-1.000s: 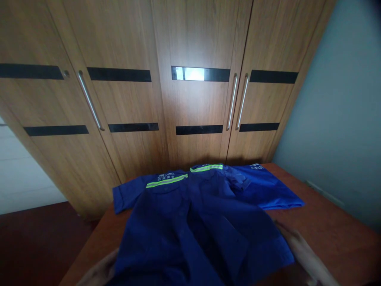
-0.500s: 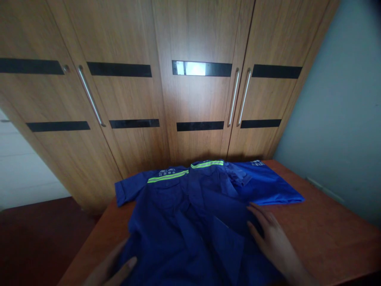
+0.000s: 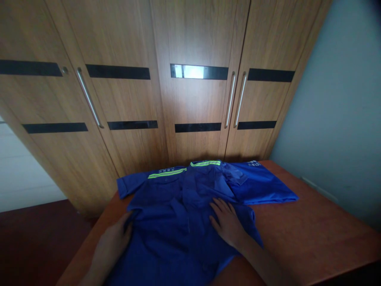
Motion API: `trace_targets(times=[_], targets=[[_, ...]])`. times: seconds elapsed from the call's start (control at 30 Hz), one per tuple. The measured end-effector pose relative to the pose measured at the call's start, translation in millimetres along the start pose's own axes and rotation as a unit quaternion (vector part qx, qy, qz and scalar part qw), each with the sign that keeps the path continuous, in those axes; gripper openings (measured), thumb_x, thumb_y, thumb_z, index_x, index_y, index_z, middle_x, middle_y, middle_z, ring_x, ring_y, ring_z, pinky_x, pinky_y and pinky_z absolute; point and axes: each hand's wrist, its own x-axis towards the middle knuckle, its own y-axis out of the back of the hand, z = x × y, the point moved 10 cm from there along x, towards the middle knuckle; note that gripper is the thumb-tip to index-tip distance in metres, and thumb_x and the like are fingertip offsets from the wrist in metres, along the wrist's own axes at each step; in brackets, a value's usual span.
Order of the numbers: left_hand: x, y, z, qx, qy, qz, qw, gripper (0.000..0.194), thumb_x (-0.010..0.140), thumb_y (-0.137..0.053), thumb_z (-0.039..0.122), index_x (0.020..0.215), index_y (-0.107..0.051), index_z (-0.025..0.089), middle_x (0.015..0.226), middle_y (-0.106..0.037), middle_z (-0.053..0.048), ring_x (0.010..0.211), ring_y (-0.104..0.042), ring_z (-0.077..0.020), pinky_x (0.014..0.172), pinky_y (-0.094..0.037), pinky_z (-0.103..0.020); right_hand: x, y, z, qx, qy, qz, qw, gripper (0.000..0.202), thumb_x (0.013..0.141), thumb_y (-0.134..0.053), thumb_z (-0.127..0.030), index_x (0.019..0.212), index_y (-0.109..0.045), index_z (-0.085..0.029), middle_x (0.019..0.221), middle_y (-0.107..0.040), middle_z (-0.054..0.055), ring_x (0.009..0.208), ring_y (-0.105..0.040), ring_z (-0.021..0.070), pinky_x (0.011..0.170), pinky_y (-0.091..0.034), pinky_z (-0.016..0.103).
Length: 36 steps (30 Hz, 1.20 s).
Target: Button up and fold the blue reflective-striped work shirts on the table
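Observation:
A dark blue short-sleeved work garment point(image 3: 166, 226) with yellow-green reflective strips across its chest lies spread on the reddish-brown table point(image 3: 285, 242). At its left edge, my left hand point(image 3: 114, 238) has its fingers bent round the cloth, pinching it near the side. My right hand point(image 3: 228, 222) rests on the right part of the garment, palm down with fingers spread. Wrinkles run across the middle of the cloth, and its lower end reaches the bottom of the view. A brighter blue folded garment point(image 3: 262, 184) lies partly under the right sleeve.
Behind the table stands a wooden wardrobe point(image 3: 196, 99) with black strips and metal handles, close to the table's back edge. A pale wall point(image 3: 336, 131) borders the right side. Dark red floor point(image 3: 38, 234) shows at the left.
My right hand has moved left and onto the garment, whose right part now lies flatter. My left hand has moved forward along the left edge and closed on the cloth.

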Motion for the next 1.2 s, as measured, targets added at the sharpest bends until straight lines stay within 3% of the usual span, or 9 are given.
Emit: trace_targets(times=[0.17,0.33,0.47,0.57,0.67,0.83,0.93,1.1,1.2], targets=[[-12,9.2,5,0.073,0.009,0.017,0.997,0.049,0.091,-0.025,0.020,0.136,-0.046,0.023,0.123,-0.060,-0.016,0.095,-0.066,-0.0328,0.078,-0.051,-0.048,-5,0,-5,-0.022,-0.007,0.019,1.000,0.047,0.093,-0.036,-0.035,0.135,-0.049,-0.018,0.144,-0.043,0.011,0.134,-0.034,0.0292,0.110,-0.023,0.052],[-44,21.9,56,0.083,-0.110,0.142,0.980,0.042,0.089,-0.038,0.025,0.125,-0.055,0.015,0.128,-0.056,-0.015,0.114,-0.056,-0.0297,0.100,-0.042,-0.047,-22,-1,-15,-0.030,0.000,0.030,0.999,0.045,0.092,-0.036,-0.032,0.132,-0.052,-0.020,0.143,-0.045,0.010,0.133,-0.036,0.0289,0.110,-0.026,0.050],[-67,-10.5,113,0.000,-0.247,0.106,0.963,0.041,0.090,-0.043,0.034,0.127,-0.056,0.022,0.136,-0.053,-0.008,0.123,-0.051,-0.0250,0.103,-0.043,-0.041,-35,-1,-21,-0.019,0.016,0.039,0.999,0.044,0.092,-0.037,-0.031,0.132,-0.053,-0.022,0.142,-0.046,0.008,0.132,-0.039,0.0266,0.110,-0.029,0.046],[-75,-38.7,135,0.004,-0.291,0.065,0.955,0.049,0.087,-0.048,0.032,0.135,-0.048,0.026,0.146,-0.043,-0.008,0.131,-0.042,-0.0288,0.104,-0.041,-0.047,-43,1,-18,-0.002,0.023,0.053,0.998,0.043,0.092,-0.039,-0.032,0.132,-0.052,-0.024,0.143,-0.045,0.006,0.132,-0.038,0.0253,0.110,-0.030,0.044],[-77,-50.3,134,0.026,-0.302,0.065,0.951,0.053,0.087,-0.049,0.031,0.139,-0.042,0.029,0.149,-0.036,-0.007,0.135,-0.035,-0.0317,0.105,-0.037,-0.054,-45,5,-7,0.005,0.006,0.066,0.998,0.043,0.091,-0.041,-0.033,0.131,-0.054,-0.022,0.141,-0.048,0.007,0.131,-0.040,0.0251,0.110,-0.030,0.043],[-81,-45.8,113,0.018,-0.300,0.086,0.950,0.051,0.089,-0.048,0.040,0.138,-0.043,0.032,0.148,-0.038,-0.007,0.132,-0.040,-0.0311,0.103,-0.041,-0.053,-44,14,-5,0.002,-0.022,0.070,0.997,0.043,0.091,-0.043,-0.034,0.128,-0.057,-0.018,0.137,-0.051,0.011,0.128,-0.043,0.0284,0.109,-0.031,0.047],[-83,-43.5,107,0.012,-0.302,0.097,0.948,0.046,0.088,-0.050,0.040,0.133,-0.049,0.033,0.142,-0.047,-0.005,0.129,-0.045,-0.0297,0.101,-0.044,-0.052,-51,21,-34,0.037,0.020,0.073,0.996,0.043,0.091,-0.044,-0.036,0.129,-0.055,-0.020,0.139,-0.050,0.009,0.129,-0.042,0.0265,0.108,-0.032,0.043],[-83,-43.4,108,0.006,-0.312,0.123,0.942,0.042,0.086,-0.054,0.037,0.128,-0.055,0.033,0.137,-0.053,-0.005,0.124,-0.051,-0.0272,0.100,-0.046,-0.049,-74,18,-116,0.106,0.196,0.017,0.975,0.060,0.078,-0.062,-0.051,0.132,-0.051,-0.026,0.139,-0.050,0.005,0.123,-0.046,0.0261,0.105,-0.036,0.036],[-83,-40.0,108,-0.001,-0.311,0.141,0.940,0.038,0.085,-0.056,0.036,0.122,-0.060,0.030,0.132,-0.058,-0.006,0.119,-0.055,-0.0271,0.098,-0.048,-0.048,-69,12,-123,0.155,0.169,0.006,0.973,0.044,0.076,-0.066,-0.037,0.119,-0.062,-0.027,0.125,-0.061,0.005,0.115,-0.052,0.0252,0.102,-0.038,0.037]])
